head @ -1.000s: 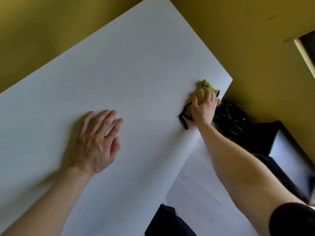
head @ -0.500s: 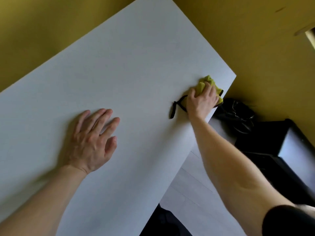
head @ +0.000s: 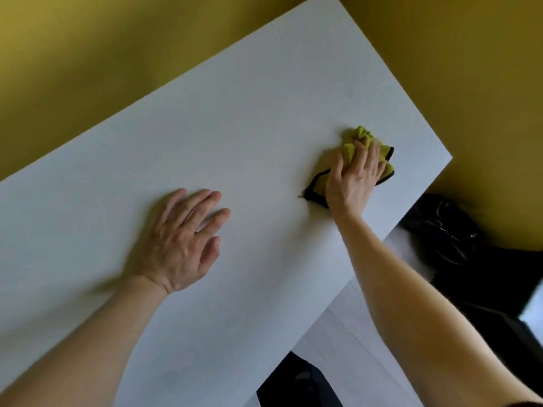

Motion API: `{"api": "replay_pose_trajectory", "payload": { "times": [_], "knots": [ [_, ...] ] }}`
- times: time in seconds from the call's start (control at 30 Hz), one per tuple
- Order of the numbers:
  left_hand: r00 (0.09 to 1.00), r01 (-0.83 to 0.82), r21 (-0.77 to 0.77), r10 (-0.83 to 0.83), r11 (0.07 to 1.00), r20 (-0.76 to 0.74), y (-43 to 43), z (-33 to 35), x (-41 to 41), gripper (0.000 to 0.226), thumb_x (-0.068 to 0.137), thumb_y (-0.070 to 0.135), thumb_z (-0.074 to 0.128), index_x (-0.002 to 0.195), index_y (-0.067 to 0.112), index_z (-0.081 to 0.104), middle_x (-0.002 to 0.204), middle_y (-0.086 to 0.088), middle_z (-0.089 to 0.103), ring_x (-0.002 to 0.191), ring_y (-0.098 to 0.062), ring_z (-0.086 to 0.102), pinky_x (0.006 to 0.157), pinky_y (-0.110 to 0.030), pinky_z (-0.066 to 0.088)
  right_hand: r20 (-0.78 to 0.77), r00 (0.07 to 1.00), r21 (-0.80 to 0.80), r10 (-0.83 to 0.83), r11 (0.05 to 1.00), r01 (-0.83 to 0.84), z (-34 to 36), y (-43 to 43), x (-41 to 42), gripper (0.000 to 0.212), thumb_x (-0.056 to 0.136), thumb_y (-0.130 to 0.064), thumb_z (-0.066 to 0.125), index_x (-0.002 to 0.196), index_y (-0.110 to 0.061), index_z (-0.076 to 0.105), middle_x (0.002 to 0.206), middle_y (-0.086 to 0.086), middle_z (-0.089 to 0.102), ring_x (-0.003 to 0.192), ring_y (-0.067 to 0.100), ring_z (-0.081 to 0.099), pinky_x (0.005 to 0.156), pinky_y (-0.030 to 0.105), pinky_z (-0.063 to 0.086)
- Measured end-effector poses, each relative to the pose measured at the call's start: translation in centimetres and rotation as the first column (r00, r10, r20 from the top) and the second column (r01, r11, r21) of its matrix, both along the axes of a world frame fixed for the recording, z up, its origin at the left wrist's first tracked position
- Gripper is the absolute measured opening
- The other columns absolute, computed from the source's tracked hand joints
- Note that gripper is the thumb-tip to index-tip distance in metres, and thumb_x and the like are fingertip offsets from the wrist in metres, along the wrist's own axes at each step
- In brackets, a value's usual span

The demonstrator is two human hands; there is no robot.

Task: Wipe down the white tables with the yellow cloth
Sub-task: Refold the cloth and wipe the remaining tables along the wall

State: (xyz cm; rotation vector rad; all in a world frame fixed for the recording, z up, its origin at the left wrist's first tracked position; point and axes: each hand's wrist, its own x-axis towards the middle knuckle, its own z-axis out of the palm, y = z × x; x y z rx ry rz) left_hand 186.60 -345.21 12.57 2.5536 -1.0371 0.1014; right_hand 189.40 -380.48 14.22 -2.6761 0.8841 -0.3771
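**Obscured and Truncated Areas**

The white table [head: 235, 127] is cut off by the left and near picture edges. The right hand [head: 352, 180] covers the middle of the yellow cloth [head: 360, 135], so only its far folds and black-trimmed edges show. The left hand [head: 179, 245] is blurred at the wrist. At right, the black bag [head: 440, 230] is blurred and its detail cannot be read. 1 dark item [head: 296, 383] at the near edge is cut off and unidentifiable.

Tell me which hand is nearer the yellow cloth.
Right. The right hand presses on the yellow cloth; the left hand lies flat on the white table, well apart from it.
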Motion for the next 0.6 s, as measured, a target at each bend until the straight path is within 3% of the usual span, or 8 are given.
{"api": "replay_pose_trajectory", "payload": {
  "times": [0.07,0.13,0.2,0.27,0.4,0.47,0.53,0.6],
  "knots": [
    [1.0,-0.001,-0.001,0.001,1.0,0.005,0.1,0.3,0.0,0.047,0.102,0.029,0.056,0.145,0.011,0.068,0.165,-0.015,0.051,0.152,-0.037,0.051,0.125,-0.065,0.034,-0.012,0.957,0.019,0.291,0.957,-0.291,0.3,6.5,-2.0,0.056,0.107,-0.04,0.055,0.154,-0.01,0.055,0.173,0.018,0.037,0.166,0.033,0.024,0.135,0.058,0.012],
    [1.0,-0.016,0.01,0.015,1.0,0.006,0.3,0.4,-0.1,0.047,0.102,0.028,0.057,0.144,0.01,0.068,0.165,-0.015,0.052,0.152,-0.036,0.051,0.125,-0.064,0.034,-0.065,0.746,0.056,0.663,0.748,-0.661,0.7,10.7,-5.1,0.058,0.105,-0.041,0.063,0.154,-0.009,0.057,0.171,0.02,0.039,0.164,0.036,0.028,0.135,0.057,0.015],
    [0.999,-0.031,0.014,0.031,0.999,-0.006,0.3,0.4,-0.1,0.045,0.1,0.026,0.06,0.141,0.007,0.069,0.161,-0.017,0.054,0.15,-0.038,0.052,0.125,-0.062,0.035,-0.09,0.54,0.048,0.837,0.545,-0.837,1.5,9.9,-5.1,0.059,0.098,-0.043,0.073,0.146,-0.01,0.064,0.166,0.021,0.046,0.158,0.04,0.039,0.133,0.058,0.022],
    [0.994,-0.105,-0.005,0.105,0.994,-0.01,0.6,0.6,-0.5,0.041,0.098,0.022,0.062,0.134,0.004,0.07,0.154,-0.02,0.059,0.146,-0.041,0.055,0.123,-0.058,0.039,-0.15,0.458,0.02,0.876,0.465,-0.885,2.0,7.2,-2.3,0.058,0.089,-0.041,0.08,0.135,-0.009,0.068,0.162,0.02,0.05,0.155,0.04,0.043,0.13,0.062,0.025],
    [0.925,-0.378,-0.012,0.378,0.926,-0.037,2.4,1.7,-2.2,0.038,0.097,0.024,0.067,0.13,0.005,0.071,0.149,-0.019,0.061,0.142,-0.042,0.057,0.115,-0.055,0.045,-0.107,0.821,0.047,0.56,0.828,-0.559,1.4,5.5,3.1,0.061,0.084,-0.043,0.066,0.134,-0.007,0.063,0.169,0.019,0.042,0.164,0.036,0.028,0.131,0.063,0.017],
    [0.877,-0.475,0.011,0.474,0.88,-0.081,4.5,2.7,-2.7,0.05,0.096,0.037,0.07,0.136,0.006,0.068,0.152,-0.018,0.058,0.145,-0.041,0.053,0.117,-0.055,0.043,-0.064,0.883,0.088,0.464,0.884,-0.459,0.8,11.4,1.4,0.069,0.085,-0.044,0.063,0.144,-0.007,0.059,0.169,0.021,0.041,0.164,0.037,0.026,0.132,0.063,0.015],
    [0.813,-0.573,0.001,0.568,0.82,-0.126,6.8,3.7,-2.2,0.061,0.095,0.049,0.069,0.14,0.008,0.065,0.155,-0.016,0.056,0.151,-0.039,0.048,0.121,-0.056,0.039,-0.041,0.609,0.143,0.792,0.608,-0.781,1.2,18.1,-2.5,0.07,0.091,-0.041,0.068,0.152,-0.008,0.057,0.17,0.022,0.039,0.165,0.04,0.024,0.131,0.065,0.017],
    [0.729,-0.656,0.054,0.65,0.753,-0.214,8.7,4.3,-1.0,0.078,0.091,0.063,0.064,0.15,0.012,0.057,0.164,-0.016,0.046,0.16,-0.036,0.035,0.128,-0.059,0.03,-0.053,0.086,0.165,0.995,0.093,-0.982,1.6,20.8,-5.1,0.074,0.094,-0.039,0.071,0.16,-0.012,0.052,0.174,0.02,0.034,0.167,0.037,0.02,0.134,0.063,0.015]
  ]
}}
